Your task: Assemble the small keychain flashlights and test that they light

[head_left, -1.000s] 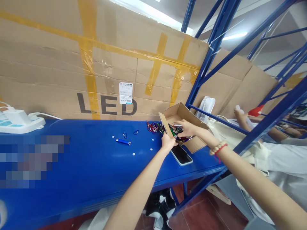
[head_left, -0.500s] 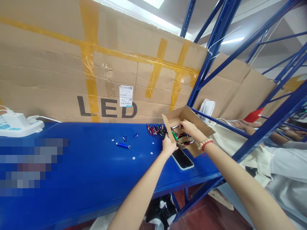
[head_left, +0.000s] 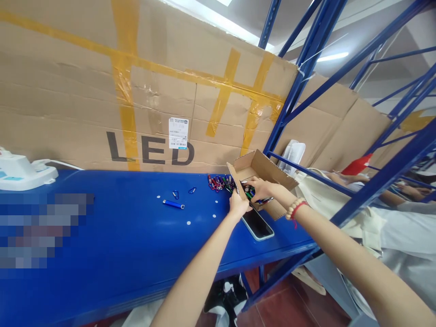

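Observation:
My left hand (head_left: 239, 205) is closed on the near left edge of an open cardboard box (head_left: 274, 167), which is tilted on the blue table. Reaching into that box, my right hand (head_left: 259, 188) has its fingers curled down among small coloured flashlights (head_left: 250, 193); what they pinch, if anything, is hidden. A pile of small metal flashlights with carabiner clips (head_left: 220, 182) lies left of the box. Farther left are a blue flashlight (head_left: 173, 204) and two loose carabiners, one of them dark blue (head_left: 175, 194). A phone (head_left: 258, 223) lies in front of the box, below my hands.
A large cardboard sheet (head_left: 68, 100) stands behind the blue table (head_left: 136, 245). Blue rack posts (head_left: 289, 100) rise close to the right of the box. A white power strip (head_left: 29, 175) sits at the far left. Another person's arm (head_left: 378, 193) shows at the right.
My right hand has moved slightly left and deeper into the box, its fingers now lower among the flashlights. The box has shifted a little left; my left hand keeps its hold.

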The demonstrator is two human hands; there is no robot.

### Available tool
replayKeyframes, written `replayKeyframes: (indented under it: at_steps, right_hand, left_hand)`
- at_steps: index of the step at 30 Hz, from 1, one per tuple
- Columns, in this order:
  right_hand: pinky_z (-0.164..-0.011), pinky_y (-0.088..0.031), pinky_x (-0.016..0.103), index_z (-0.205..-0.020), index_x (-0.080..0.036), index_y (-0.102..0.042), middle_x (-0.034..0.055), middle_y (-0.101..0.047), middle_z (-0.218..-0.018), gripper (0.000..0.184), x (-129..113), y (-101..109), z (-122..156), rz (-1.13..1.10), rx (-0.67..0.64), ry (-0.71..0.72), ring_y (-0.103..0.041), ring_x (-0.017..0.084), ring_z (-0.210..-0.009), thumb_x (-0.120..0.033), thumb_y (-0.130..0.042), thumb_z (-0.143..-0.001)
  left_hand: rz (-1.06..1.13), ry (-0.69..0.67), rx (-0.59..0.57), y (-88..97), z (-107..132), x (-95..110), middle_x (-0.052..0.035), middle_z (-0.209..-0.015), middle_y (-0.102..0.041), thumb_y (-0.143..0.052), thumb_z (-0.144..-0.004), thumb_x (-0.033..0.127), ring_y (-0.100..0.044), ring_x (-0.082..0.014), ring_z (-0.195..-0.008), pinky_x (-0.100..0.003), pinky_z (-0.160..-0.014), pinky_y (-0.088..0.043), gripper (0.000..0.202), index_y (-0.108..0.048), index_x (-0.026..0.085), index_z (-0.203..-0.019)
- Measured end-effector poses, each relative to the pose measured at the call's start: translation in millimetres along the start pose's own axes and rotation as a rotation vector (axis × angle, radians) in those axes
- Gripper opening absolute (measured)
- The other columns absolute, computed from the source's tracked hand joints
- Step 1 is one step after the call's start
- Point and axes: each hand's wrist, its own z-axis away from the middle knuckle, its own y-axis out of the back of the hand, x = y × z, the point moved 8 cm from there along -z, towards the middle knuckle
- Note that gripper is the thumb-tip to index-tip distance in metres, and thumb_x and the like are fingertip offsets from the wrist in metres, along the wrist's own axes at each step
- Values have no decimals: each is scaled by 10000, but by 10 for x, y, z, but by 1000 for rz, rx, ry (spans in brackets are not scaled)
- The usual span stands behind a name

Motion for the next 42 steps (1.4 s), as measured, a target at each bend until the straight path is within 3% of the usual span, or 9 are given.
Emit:
replayKeyframes:
  at_steps: [10, 18, 23, 26, 29, 32, 34, 37, 42]
  right_hand:
    - [-668, -462, 277, -1061, -206, -621, 93, -670, -991, 375, 29, -87, -70, 17, 45, -4, -634, 225, -824, -300, -623, -698]
    - [-679, -450, 266, -1002, -166, -624, 113, -665, -972, 254, 320, 54, -40, 84, 126, -117, -628, 205, -821, -259, -534, -783]
    - [-848, -403, 305, -1111, -192, -564, 111, -574, -1160, 336, 221, 195, 104, 130, 221, -27, -527, 215, -1055, -166, -536, -777]
    - [-833, -400, 307, -1043, -200, -592, 92, -584, -1139, 332, 140, 343, 155, 185, 251, 47, -530, 215, -1046, -100, -549, -730]
    - [-696, -427, 257, -885, -196, -639, 49, -660, -957, 233, 202, 397, 166, 165, 142, 19, -602, 191, -881, -124, -613, -665]
    - [-543, -407, 219, -760, -221, -669, -6, -684, -782, 180, 342, 159, 213, 76, -160, -84, -632, 169, -721, -205, -694, -582]
    - [-491, -384, 212, -748, -239, -679, -19, -685, -767, 211, 367, -16, 269, 84, -260, -94, -636, 171, -685, -220, -710, -540]
    - [-501, -389, 222, -782, -220, -663, 16, -677, -811, 240, 281, -126, 309, 207, -138, 5, -634, 188, -693, -227, -695, -544]
    - [-623, -451, 261, -1062, -186, -575, 103, -609, -1053, 426, 175, -120, 353, 224, 115, 118, -619, 217, -835, -310, -636, -659]
  left_hand:
    - [0, 4, -17, -4, 20, 17, -112, -1094, -618, -610, -615, 73, -673, -236, -696, -310, -506, -573, 603, -505, 205, -1193]
    - [-6, -22, -22, -28, 62, 51, -110, -1069, -630, -607, -676, 87, -665, -177, -575, -296, -538, -577, 528, -492, 188, -1182]
    - [-9, -14, -10, -32, 75, 65, -95, -1051, -644, -628, -673, 97, -674, -184, -612, -267, -531, -570, 517, -504, 197, -1164]
    - [-23, -13, -2, -20, 90, 90, -105, -1035, -647, -617, -672, 80, -678, -197, -621, -274, -517, -570, 514, -499, 185, -1161]
    - [-26, 3, 6, -7, 97, 97, -118, -1053, -639, -601, -671, 58, -680, -199, -629, -274, -510, -571, 479, -511, 165, -1129]
    - [-23, -8, 9, -19, 89, 94, -116, -1054, -642, -598, -676, 65, -679, -190, -617, -272, -515, -573, 465, -509, 169, -1121]
    - [-45, -37, -3, -54, 80, 90, -110, -1036, -649, -595, -680, 74, -675, -180, -592, -275, -525, -574, 465, -502, 174, -1125]
    - [-94, -95, -42, -129, 66, 87, -96, -1022, -652, -589, -680, 81, -674, -176, -588, -274, -527, -572, 476, -494, 186, -1135]
    - [-150, -127, -23, -122, 10, 52, -66, -1029, -671, -630, -661, 106, -689, -209, -746, -276, -621, -577, 504, -516, 232, -1135]
